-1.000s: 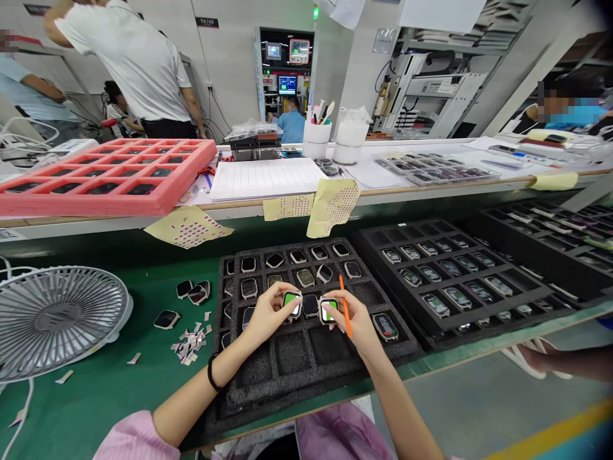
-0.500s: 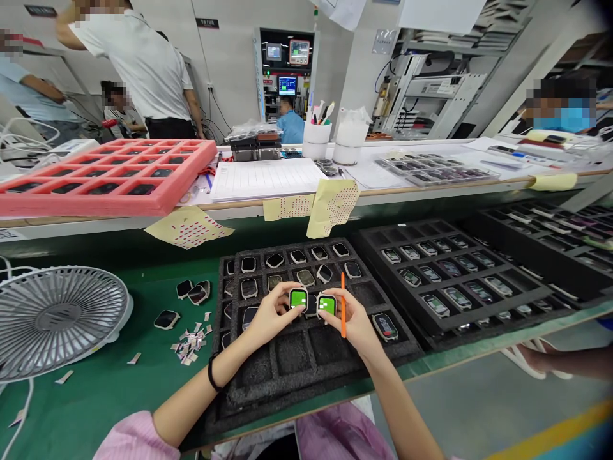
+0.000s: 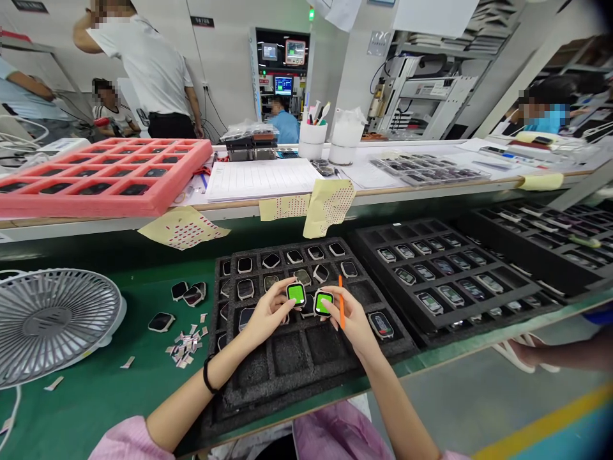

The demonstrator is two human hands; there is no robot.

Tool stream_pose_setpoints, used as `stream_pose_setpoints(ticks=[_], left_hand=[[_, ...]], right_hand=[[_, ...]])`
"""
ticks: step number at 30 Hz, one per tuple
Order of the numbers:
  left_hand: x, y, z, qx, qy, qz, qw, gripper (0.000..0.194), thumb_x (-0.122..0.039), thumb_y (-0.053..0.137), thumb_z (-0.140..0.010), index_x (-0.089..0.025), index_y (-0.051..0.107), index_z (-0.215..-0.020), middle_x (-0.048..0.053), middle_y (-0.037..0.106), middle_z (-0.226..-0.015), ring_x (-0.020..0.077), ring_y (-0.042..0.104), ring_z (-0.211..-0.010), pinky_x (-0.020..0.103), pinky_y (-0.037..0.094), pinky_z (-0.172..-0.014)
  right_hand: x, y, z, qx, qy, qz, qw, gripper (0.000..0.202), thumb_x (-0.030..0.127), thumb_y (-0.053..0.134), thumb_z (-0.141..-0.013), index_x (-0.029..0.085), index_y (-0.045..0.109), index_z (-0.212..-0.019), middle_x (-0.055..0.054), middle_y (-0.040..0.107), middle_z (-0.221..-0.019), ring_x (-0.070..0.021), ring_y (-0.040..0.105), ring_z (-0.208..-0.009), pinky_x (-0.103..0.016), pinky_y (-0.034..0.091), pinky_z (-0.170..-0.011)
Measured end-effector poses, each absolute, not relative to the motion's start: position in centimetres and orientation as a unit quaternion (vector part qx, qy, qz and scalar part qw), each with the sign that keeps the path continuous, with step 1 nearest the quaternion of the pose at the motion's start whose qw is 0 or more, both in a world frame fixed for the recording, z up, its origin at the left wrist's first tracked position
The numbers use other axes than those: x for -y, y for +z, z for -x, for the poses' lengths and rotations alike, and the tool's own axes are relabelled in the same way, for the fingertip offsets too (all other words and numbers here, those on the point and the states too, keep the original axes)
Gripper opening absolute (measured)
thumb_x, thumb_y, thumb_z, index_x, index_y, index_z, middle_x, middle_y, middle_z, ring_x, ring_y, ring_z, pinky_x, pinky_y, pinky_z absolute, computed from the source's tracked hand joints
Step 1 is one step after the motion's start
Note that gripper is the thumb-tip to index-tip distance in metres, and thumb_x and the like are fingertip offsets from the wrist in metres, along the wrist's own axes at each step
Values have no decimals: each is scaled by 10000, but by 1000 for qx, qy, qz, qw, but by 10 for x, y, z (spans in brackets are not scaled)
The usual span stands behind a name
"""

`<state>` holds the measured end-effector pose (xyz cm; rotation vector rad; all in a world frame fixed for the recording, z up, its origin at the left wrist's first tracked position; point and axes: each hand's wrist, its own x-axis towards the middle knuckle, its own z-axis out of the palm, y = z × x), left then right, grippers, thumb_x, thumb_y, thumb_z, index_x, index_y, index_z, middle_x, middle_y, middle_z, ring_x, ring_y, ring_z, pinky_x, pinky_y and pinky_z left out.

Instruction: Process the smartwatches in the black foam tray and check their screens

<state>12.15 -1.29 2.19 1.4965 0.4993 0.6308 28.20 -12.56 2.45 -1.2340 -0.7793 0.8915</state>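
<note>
My left hand (image 3: 269,313) is closed on a watch with a lit green screen (image 3: 296,294), thumb on its face. A second green-screened watch (image 3: 324,304) is in my right hand (image 3: 352,318), which also has an orange stick (image 3: 341,301) between its fingers. Both watches are held side by side, slightly apart, above a black foam tray (image 3: 292,386). Dark-screened watches sit in the tray's back compartments, and one watch with a lit screen (image 3: 382,324) lies in a compartment right of my right hand.
On the left are a fan (image 3: 57,322), loose watches (image 3: 161,321) and small strips (image 3: 186,346). More black trays (image 3: 474,281) of watches stand right. A shelf behind holds a pink foam tray (image 3: 163,201) and papers (image 3: 263,179). People are beyond it.
The view has shifted slightly. Both watches are still held, now tilted a little differently, and the white marks on their green screens have changed.
</note>
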Motion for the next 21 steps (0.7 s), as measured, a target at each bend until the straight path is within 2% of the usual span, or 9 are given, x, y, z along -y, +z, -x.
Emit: stream_pose_setpoints(ticks=[2, 5, 11, 14, 21], left_hand=[[13, 21, -122, -221, 279, -663, 659, 497, -388, 604, -839, -209, 471, -1284, 106, 545, -1148, 154, 624, -792, 183, 422, -493], [12, 20, -122, -221, 280, -665, 656, 497, -385, 603, -839, -211, 474, -1286, 103, 560, -1137, 156, 628, -786, 199, 447, -521], [13, 22, -121, -213, 286, -671, 650, 484, -360, 603, -841, -212, 466, -1281, 109, 537, -1249, 137, 635, -787, 240, 500, -646], [14, 24, -121, -218, 284, -681, 639, 483, -365, 597, -844, -200, 462, -1278, 114, 547, -1235, 152, 635, -813, 252, 504, -665], [15, 30, -121, -259, 291, -724, 570, 438, -338, 642, -796, -178, 505, -1180, 92, 604, -1071, 181, 600, -869, 203, 452, -552]], right_hand=[[125, 24, -283, 334, 390, 551, 657, 322, 419, 738, -711, 208, 627, -928, -13, 608, -791, -124, 553, -581, -231, 486, -452], [124, 19, -284, 340, 382, 557, 655, 334, 387, 760, -685, 210, 621, -931, -15, 628, -812, -132, 570, -607, -244, 511, -494], [124, 14, -287, 378, 355, 577, 631, 402, 270, 804, -603, 225, 607, -951, -23, 679, -907, -190, 656, -816, -322, 544, -770], [125, 15, -286, 388, 355, 583, 620, 420, 263, 794, -608, 230, 597, -977, -34, 684, -950, -205, 666, -854, -337, 540, -801], [126, 15, -285, 409, 360, 567, 618, 401, 266, 770, -654, 239, 587, -1009, -47, 674, -1031, -210, 663, -929, -338, 531, -845]])
